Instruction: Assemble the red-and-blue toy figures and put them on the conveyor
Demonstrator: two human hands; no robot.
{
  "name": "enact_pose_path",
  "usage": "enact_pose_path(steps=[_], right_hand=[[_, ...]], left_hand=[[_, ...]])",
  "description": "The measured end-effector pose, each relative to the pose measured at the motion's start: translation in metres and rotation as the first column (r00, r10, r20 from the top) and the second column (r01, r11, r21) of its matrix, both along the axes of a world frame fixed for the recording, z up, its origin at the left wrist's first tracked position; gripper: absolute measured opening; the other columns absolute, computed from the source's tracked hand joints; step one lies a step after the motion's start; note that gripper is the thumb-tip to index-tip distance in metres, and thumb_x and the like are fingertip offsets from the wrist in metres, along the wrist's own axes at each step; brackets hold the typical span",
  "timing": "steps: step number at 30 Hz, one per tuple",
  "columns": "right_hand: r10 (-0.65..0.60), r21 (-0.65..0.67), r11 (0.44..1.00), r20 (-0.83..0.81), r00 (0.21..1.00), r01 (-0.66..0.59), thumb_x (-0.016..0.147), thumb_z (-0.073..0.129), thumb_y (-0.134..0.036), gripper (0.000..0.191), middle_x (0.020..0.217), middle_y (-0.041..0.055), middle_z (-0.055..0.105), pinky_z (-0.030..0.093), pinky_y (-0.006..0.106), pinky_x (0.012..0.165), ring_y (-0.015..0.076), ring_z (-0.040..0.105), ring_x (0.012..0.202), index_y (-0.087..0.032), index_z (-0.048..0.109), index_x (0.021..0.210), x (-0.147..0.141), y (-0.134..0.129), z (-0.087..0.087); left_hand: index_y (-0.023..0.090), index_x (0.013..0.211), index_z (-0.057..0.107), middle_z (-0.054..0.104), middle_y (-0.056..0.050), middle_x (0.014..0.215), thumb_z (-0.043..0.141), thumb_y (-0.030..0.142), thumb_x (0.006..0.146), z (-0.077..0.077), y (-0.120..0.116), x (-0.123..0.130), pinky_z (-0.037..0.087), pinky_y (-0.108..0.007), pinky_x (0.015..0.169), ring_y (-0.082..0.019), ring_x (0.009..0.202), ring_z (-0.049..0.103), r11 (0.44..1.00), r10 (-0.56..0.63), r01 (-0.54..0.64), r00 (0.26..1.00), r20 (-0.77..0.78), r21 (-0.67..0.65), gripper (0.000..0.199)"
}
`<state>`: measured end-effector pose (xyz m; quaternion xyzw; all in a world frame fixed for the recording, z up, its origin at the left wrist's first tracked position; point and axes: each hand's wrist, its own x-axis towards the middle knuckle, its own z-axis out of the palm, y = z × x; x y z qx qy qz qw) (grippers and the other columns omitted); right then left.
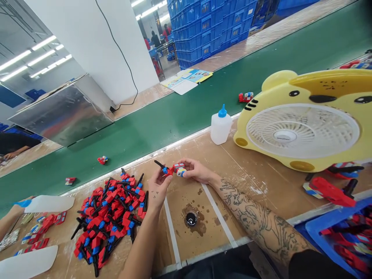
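Note:
My left hand (157, 188) pinches a small red and blue toy piece with a black rod (165, 169). A red, white, blue and yellow toy part (179, 169) is held between the fingers of my right hand (195, 170). The two pieces meet, or nearly so, above the work table; whether they are joined I cannot tell. Left of my left forearm lies a large heap of red and blue pieces with black rods (112, 213). Below my hands, a small round black cup with liquid (191, 219) sits among wet spots on the brown table covering (200, 240).
A green conveyor belt (162, 124) carries a few toy parts (102, 159). Beside it stand a white squeeze bottle (221, 126) and a yellow animal-faced fan (270, 100). A blue bin (315, 228) of toys is at right. A co-worker's hand (14, 213) holds a bottle at left.

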<state>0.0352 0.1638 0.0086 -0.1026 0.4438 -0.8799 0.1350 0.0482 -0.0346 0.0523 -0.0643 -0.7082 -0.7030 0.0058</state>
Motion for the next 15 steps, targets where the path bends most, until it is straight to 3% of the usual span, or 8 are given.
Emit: enact_pose_path(steps=[6,11,13,15], right_hand=[[-0.030,0.200,0.978,-0.135,0.990,0.057,0.062,0.088,-0.024,0.059,0.111,0.0073,0.071,0.051,0.038,0.093,0.0224,0.067,0.099,-0.020,0.064,0.116,0.001,-0.004,-0.004],[-0.115,0.251,0.954,-0.194,0.974,0.163,0.067,0.086,-0.031,0.066,0.114,0.0094,0.070,0.052,0.041,0.094,0.0246,0.068,0.101,-0.020,0.060,0.126,0.002,-0.008,-0.007],[-0.188,0.324,0.907,-0.263,0.946,0.270,0.069,0.084,-0.032,0.060,0.113,0.0093,0.070,0.053,0.041,0.092,0.0252,0.067,0.100,-0.020,0.061,0.123,0.004,-0.008,-0.006],[-0.250,0.438,0.796,-0.390,0.886,0.418,0.074,0.079,-0.029,0.049,0.112,0.0084,0.069,0.053,0.040,0.091,0.0254,0.066,0.099,-0.021,0.063,0.120,0.006,-0.009,-0.003]], left_hand=[[0.016,0.122,0.069,0.073,-0.011,0.115,0.080,0.034,0.074,0.000,-0.009,-0.010,0.052,-0.042,0.100,-0.028,0.105,0.069,0.965,-0.085,0.089,0.996,0.026,-0.245,0.053],[0.017,0.119,0.069,0.071,-0.010,0.119,0.075,0.033,0.078,-0.002,0.000,-0.009,0.050,-0.042,0.102,-0.028,0.110,0.067,0.970,-0.075,0.074,0.997,0.007,-0.231,0.044],[0.018,0.116,0.068,0.071,-0.010,0.117,0.074,0.032,0.080,-0.004,0.013,-0.006,0.050,-0.040,0.101,-0.027,0.108,0.068,0.977,-0.049,0.046,0.999,-0.010,-0.208,0.039],[0.017,0.109,0.067,0.072,-0.009,0.111,0.075,0.032,0.078,-0.007,0.028,-0.004,0.052,-0.037,0.098,-0.025,0.105,0.068,0.984,-0.021,0.018,1.000,-0.016,-0.180,0.035]])
